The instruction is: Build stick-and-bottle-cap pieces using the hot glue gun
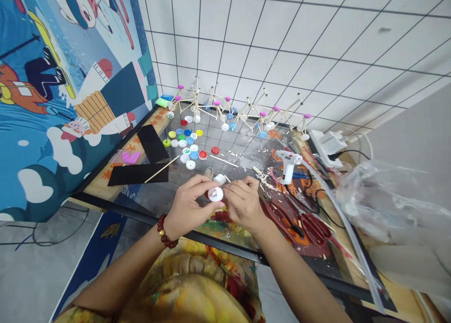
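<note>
My left hand (193, 198) pinches a white bottle cap (215, 194) by its edge between thumb and fingers, with its printed face toward me. Against the cap's right side, my right hand (244, 201) is closed with its fingers curled; what they grip, if anything, is hidden. Just beyond my fingertips is another white cap (220, 179), partly covered by the hands. Farther back lie loose bottle caps (190, 154) in white, blue, green, yellow and red. A thin wooden stick (224, 161) rests to their right.
Stick structures (216, 104) with pink tops and cap bases line the wall. At right are a hot glue gun (288, 165), red-handled scissors (315, 226), wood scraps, cables and a power strip (326, 146). Black strips (123, 175) and a pink piece (131, 157) lie left.
</note>
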A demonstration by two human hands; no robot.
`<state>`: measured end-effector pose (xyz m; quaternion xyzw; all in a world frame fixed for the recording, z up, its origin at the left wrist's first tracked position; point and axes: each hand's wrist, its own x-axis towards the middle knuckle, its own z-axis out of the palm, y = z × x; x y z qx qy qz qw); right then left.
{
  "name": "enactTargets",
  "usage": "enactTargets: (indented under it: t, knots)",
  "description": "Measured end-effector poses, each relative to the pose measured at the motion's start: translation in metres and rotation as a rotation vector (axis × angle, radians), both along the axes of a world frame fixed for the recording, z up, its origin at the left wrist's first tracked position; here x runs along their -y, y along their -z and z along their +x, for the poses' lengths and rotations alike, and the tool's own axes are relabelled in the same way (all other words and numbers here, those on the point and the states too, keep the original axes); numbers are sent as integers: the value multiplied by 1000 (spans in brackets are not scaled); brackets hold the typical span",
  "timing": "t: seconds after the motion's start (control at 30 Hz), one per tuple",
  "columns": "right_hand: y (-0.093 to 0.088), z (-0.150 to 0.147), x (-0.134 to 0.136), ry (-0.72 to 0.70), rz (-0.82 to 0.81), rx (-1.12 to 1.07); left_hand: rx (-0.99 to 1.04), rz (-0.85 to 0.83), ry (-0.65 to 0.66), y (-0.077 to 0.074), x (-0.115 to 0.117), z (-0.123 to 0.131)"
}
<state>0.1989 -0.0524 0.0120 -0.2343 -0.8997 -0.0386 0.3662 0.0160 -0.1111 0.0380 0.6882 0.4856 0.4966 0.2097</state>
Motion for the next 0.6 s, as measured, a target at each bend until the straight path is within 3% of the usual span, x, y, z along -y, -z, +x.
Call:
enactTargets:
  t: [0.23, 0.47, 0.6]
  knots:
    - [0, 1, 0, 5, -20, 17, 113, -90, 25, 1, -3, 2]
    - [-3, 5, -4, 134, -163, -108, 713, -472, 153, 9, -24, -21]
    - [1, 6, -8, 125, -211, -157, 662, -565, 166, 14, -33, -36]
